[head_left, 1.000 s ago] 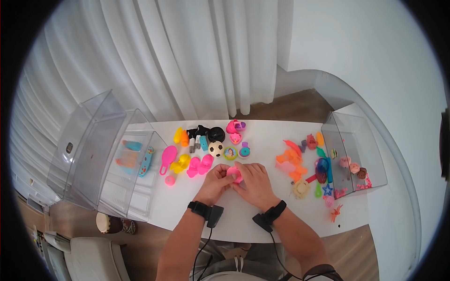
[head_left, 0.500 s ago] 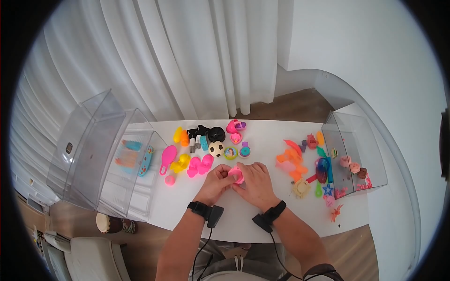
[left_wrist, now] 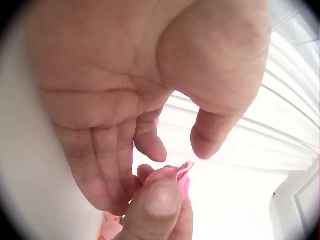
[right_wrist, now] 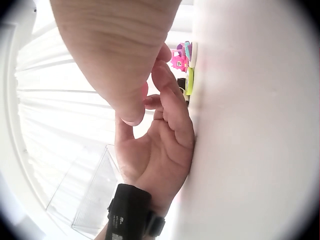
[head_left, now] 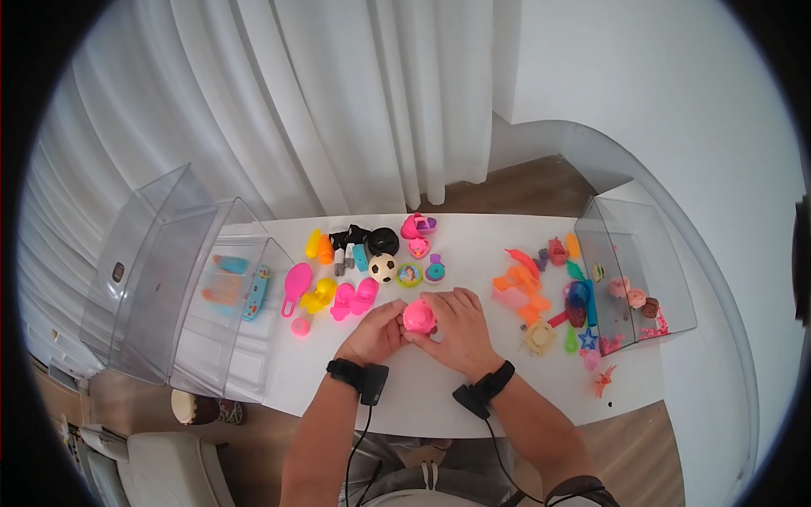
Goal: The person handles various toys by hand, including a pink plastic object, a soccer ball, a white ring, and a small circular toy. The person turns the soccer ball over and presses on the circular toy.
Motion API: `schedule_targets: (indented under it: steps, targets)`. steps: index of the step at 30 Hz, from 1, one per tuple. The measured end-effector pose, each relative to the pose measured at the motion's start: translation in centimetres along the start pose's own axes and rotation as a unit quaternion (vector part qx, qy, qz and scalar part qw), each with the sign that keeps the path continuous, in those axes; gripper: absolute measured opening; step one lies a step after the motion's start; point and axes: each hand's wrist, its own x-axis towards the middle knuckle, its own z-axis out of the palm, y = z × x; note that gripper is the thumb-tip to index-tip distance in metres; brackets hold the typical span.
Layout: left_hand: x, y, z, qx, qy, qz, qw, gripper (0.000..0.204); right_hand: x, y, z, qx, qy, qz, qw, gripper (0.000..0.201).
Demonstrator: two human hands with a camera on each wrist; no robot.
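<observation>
A small round pink toy (head_left: 419, 318) with an uneven rim is held over the white table, in front of the person. My right hand (head_left: 460, 332) pinches it between thumb and fingers; in the left wrist view the right thumb presses on the pink toy (left_wrist: 172, 175). Close on its left is my left hand (head_left: 374, 335), palm toward the toy, its thumb and index finger standing apart with a gap between them. Ahead of both hands lie a toy soccer ball (head_left: 383, 268), a round green-rimmed toy (head_left: 409, 275) and pink joined cups (head_left: 354, 299).
At the left stands a clear lidded box (head_left: 221, 338) with a few toys inside. A second clear box (head_left: 646, 279) at the right holds several small pieces. Orange toys (head_left: 519, 291) and a cream-coloured toy (head_left: 539, 337) lie beside it. A pink paddle-shaped toy (head_left: 296, 283) is left of the yellow toys.
The left hand has let go of the pink toy and drawn slightly left. The toy, now in the right hand alone, shows more of its round face. The head view has shifted slightly.
</observation>
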Motion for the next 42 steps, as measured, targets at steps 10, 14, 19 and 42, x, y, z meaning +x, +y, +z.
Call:
schedule_targets:
  steps: [10,14,19,42]
  targets:
    - [-0.3,0.8,-0.7,0.017,-0.061,-0.033,0.997,0.051,-0.2,0.1,0.6,0.062,0.002,0.008,0.998,0.064]
    - [0.1,0.5,-1.5,0.009,-0.054,-0.040,0.998,0.050,-0.3,0.1,0.8,0.061,-0.003,-0.001,0.998,0.066]
    - [0.1,0.3,-1.5,0.012,-0.044,-0.027,0.999,0.055,0.1,-0.6,0.5,0.072,0.004,0.008,0.997,0.068]
    - [0.4,-0.5,0.1,-0.031,0.116,0.007,0.993,0.044,1.5,5.1,-1.9,-0.104,0.041,0.060,0.992,0.045]
